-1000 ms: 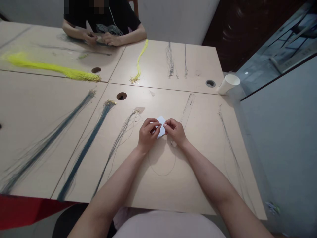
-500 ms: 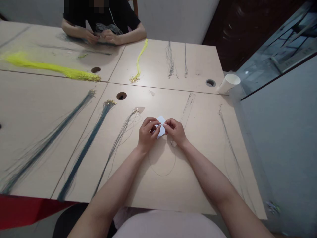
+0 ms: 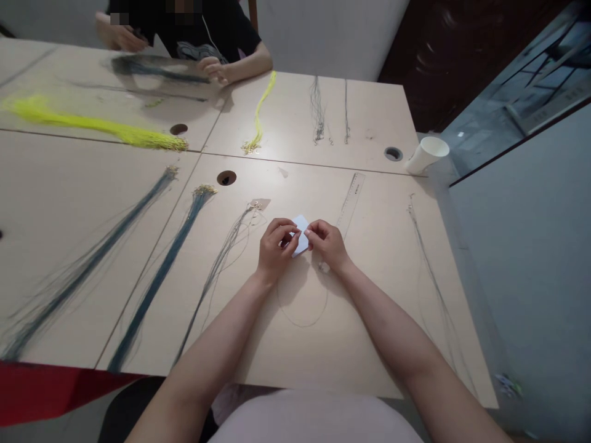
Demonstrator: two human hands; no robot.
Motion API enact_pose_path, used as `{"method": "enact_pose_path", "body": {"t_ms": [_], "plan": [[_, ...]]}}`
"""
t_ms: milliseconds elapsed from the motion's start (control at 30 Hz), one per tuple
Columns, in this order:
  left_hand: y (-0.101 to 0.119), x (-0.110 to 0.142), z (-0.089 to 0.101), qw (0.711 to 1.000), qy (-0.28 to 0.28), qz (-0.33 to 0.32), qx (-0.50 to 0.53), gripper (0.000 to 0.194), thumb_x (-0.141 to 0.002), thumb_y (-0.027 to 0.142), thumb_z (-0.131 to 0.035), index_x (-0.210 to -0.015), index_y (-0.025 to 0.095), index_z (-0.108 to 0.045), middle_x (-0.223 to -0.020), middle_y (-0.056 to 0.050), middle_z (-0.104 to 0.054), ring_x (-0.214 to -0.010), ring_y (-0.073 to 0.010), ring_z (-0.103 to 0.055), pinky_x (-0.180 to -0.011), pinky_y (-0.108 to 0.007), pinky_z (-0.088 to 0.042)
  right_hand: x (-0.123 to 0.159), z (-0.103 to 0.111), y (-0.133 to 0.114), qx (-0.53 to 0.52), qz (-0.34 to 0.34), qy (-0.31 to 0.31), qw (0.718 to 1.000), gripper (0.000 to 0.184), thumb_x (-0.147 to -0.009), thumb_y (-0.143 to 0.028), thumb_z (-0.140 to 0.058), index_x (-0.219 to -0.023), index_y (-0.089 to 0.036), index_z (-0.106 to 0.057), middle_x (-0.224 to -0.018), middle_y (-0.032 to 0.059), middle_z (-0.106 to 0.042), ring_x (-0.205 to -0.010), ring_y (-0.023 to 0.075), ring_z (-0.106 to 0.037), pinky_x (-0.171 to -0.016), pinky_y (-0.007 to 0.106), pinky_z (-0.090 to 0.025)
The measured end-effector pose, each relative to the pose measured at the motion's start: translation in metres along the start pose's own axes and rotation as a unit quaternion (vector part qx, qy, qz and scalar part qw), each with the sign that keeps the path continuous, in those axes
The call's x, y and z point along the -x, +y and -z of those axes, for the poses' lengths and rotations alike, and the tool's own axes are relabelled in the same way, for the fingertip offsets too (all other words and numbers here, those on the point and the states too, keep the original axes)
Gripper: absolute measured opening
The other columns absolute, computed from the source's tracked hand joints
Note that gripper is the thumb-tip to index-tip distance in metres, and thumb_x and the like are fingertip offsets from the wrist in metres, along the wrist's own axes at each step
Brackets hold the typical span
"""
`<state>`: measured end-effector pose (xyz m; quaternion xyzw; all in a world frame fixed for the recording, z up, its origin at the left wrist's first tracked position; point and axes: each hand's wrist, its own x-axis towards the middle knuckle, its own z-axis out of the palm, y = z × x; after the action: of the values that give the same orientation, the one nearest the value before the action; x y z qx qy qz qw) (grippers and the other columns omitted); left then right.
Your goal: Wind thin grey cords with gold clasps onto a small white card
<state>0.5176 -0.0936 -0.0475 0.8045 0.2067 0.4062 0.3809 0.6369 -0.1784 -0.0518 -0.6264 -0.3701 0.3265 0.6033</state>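
Observation:
Over a small white card (image 3: 300,221), my left hand (image 3: 275,247) and my right hand (image 3: 329,245) face each other, thumbs and fingertips pinched. A thin grey cord (image 3: 302,326) hangs between them and curves down across the table in a loop. Its ends run up towards my fingers, and the tips hide how they meet. Under my right wrist lies a small clear piece (image 3: 324,267), too small to name. Left of my left hand is a loose bundle of grey cords (image 3: 226,246) with metal clasps at its top.
Two blue-green cord bundles (image 3: 161,280) lie farther left; grey cords (image 3: 429,271) lie right. A clear ruler (image 3: 351,200) is beyond my right hand. Yellow cords (image 3: 106,128), a white cup (image 3: 428,154) and a table hole (image 3: 226,178) are farther back. A co-worker (image 3: 198,37) sits opposite.
My hands have kept nearly the same pose over the card. Across the table, the co-worker's hands have moved apart, one lifted towards the left of the view.

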Motion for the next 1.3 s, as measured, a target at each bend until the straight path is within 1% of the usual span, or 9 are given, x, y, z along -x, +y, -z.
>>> {"method": "enact_pose_path", "body": {"t_ms": [167,433,633,800,1100,1300], "plan": [[-0.0019,0.0,-0.0005,1.0,-0.004,0.004,0.012,0.002,-0.078,0.016,-0.057,-0.079,0.015,-0.059,-0.09,-0.004,-0.056,-0.053,-0.0019,-0.047,-0.046,-0.016,-0.039,0.0002,0.0003,0.0001,-0.003,0.002,-0.007,1.0,0.016,-0.076,-0.032,-0.054,-0.07,-0.018,-0.052,-0.052,-0.0046,-0.05,-0.048,0.0097,-0.048,-0.051,0.024,-0.038],[-0.0035,-0.0012,-0.0012,0.998,-0.016,0.036,0.041,0.005,-0.078,0.02,-0.058,-0.079,0.015,-0.059,-0.089,-0.004,-0.055,-0.054,-0.0026,-0.048,-0.045,-0.016,-0.039,0.0003,0.0007,0.0008,0.001,0.006,-0.013,1.0,0.017,-0.077,-0.034,-0.053,-0.07,-0.018,-0.052,-0.052,-0.0044,-0.051,-0.048,0.0097,-0.047,-0.052,0.024,-0.038],[-0.0029,-0.0017,-0.001,0.998,-0.027,0.039,0.035,0.006,-0.079,0.021,-0.057,-0.08,0.015,-0.058,-0.091,-0.005,-0.055,-0.057,-0.0039,-0.049,-0.046,-0.015,-0.04,0.0001,0.0007,0.0015,0.005,0.004,-0.011,1.0,0.017,-0.077,-0.034,-0.054,-0.07,-0.018,-0.051,-0.053,-0.0045,-0.051,-0.048,0.0096,-0.048,-0.052,0.024,-0.038],[-0.0027,-0.0019,-0.0016,0.998,-0.022,0.041,0.032,0.006,-0.079,0.021,-0.057,-0.081,0.015,-0.058,-0.089,-0.005,-0.055,-0.063,-0.0061,-0.052,-0.047,-0.016,-0.041,0.0003,0.0002,0.0003,-0.006,0.007,-0.008,1.0,0.017,-0.077,-0.034,-0.054,-0.07,-0.018,-0.052,-0.055,-0.0043,-0.052,-0.049,0.0095,-0.05,-0.052,0.024,-0.039],[-0.002,-0.0018,-0.0006,0.998,-0.011,0.052,0.033,0.006,-0.078,0.021,-0.059,-0.079,0.016,-0.059,-0.088,-0.004,-0.055,-0.062,-0.0059,-0.051,-0.047,-0.016,-0.04,0.0002,-0.0007,0.0,-0.001,0.008,-0.002,1.0,0.018,-0.077,-0.034,-0.054,-0.07,-0.018,-0.052,-0.054,-0.0044,-0.052,-0.049,0.0095,-0.049,-0.052,0.024,-0.039],[-0.0018,-0.0019,-0.0003,0.998,-0.006,0.047,0.042,0.007,-0.078,0.023,-0.059,-0.079,0.016,-0.059,-0.088,-0.004,-0.055,-0.062,-0.0059,-0.051,-0.046,-0.016,-0.039,-0.0002,-0.0008,0.0009,-0.002,0.004,-0.001,1.0,0.018,-0.076,-0.035,-0.055,-0.07,-0.018,-0.052,-0.055,-0.0041,-0.052,-0.048,0.0097,-0.049,-0.051,0.024,-0.039]]}}
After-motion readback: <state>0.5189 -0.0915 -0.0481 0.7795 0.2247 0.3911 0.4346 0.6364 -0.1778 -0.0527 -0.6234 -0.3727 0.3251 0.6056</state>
